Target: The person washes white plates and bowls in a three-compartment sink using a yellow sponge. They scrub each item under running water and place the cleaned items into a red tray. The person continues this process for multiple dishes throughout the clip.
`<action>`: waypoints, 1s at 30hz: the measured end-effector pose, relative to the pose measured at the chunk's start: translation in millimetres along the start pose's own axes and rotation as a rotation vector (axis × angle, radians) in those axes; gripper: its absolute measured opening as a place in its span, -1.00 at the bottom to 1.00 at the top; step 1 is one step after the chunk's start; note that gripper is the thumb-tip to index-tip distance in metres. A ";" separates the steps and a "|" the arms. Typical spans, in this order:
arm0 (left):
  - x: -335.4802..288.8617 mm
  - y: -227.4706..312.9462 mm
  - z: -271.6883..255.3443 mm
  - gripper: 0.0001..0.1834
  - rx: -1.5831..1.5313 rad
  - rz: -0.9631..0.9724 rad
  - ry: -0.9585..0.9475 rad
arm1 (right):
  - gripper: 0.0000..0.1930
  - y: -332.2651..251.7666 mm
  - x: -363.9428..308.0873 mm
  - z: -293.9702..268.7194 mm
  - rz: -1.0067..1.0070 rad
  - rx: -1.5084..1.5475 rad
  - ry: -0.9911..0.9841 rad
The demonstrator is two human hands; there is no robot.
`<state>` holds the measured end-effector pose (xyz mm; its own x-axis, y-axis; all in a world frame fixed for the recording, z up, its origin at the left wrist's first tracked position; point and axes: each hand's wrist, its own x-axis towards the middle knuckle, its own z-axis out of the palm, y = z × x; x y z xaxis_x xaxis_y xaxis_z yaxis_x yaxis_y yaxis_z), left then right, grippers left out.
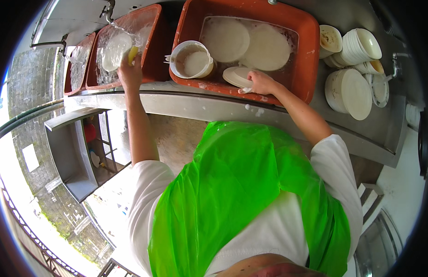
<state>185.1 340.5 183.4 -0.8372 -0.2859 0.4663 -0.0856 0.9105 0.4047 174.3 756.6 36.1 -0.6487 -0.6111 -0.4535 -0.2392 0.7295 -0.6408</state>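
Observation:
My left hand (pixel 130 71) is over the middle orange-red tub (pixel 153 34), closed around a yellow sponge (pixel 133 54). A pale round plate (pixel 115 51) lies in the splashing water just beyond those fingers. At the near rim of the large orange-red tub (pixel 251 5), my right hand (pixel 262 84) pinches the edge of white plates (pixel 237 76) that look stacked. Suds cling to its fingers. Large white discs, apparently plates (pixel 265 47), lie in the cloudy water behind it. Between my hands, a translucent pitcher (pixel 192 60) with foamy liquid stands inside the large tub.
A tap (pixel 109 11) pours into the middle tub, and another smaller tub (pixel 79 64) stands at the far left. On the right of the steel counter are stacked bowls (pixel 361 46), a stack of white plates (pixel 354 94) and a tap (pixel 395 67). A steel cabinet (pixel 71 152) stands lower left.

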 end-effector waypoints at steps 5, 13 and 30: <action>-42.0 45.5 14.5 -0.76 -0.277 0.101 -0.055 | -0.34 -36.5 -30.8 -16.9 0.024 0.077 -0.044; -71.6 131.2 35.9 -0.67 -0.506 0.140 -0.222 | -0.54 -40.2 -104.3 -37.9 -0.152 0.028 0.421; -112.5 249.7 127.2 -0.69 -0.367 0.637 -0.494 | -0.37 -30.0 -161.7 -15.0 -0.161 1.733 0.663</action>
<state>189.2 638.0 131.9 -0.8118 0.4816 0.3302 0.5839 0.6753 0.4506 275.5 838.2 137.9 -0.9400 -0.1187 -0.3198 0.3147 -0.6633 -0.6789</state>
